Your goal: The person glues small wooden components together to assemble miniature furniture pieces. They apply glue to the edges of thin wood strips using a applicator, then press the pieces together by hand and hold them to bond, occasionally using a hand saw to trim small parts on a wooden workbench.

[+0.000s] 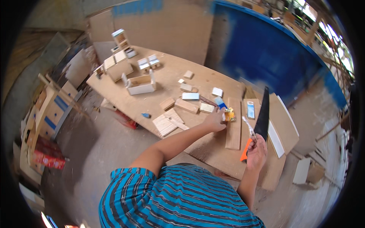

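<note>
My left hand (215,120) reaches over the wooden table, its bent fingers closed at the edge of a small yellow packet (229,114). A blue-and-white block (219,102) lies just beyond the fingertips. In my right hand (257,152), the fingers pinch a thin whitish tool (249,127) whose kind I cannot make out. Beside and partly behind that hand is a handsaw (262,116) with a dark blade and orange handle. Whether the palm also touches the saw is hidden. A flat wooden board (233,127) lies between my hands.
Several small wood blocks (186,106) are scattered across the table (205,148). Small wooden furniture models, including an open box (140,85) and a tall shelf (121,39), stand at the far left. Panels (283,125) lie at the right. A red carton (49,154) is at the left.
</note>
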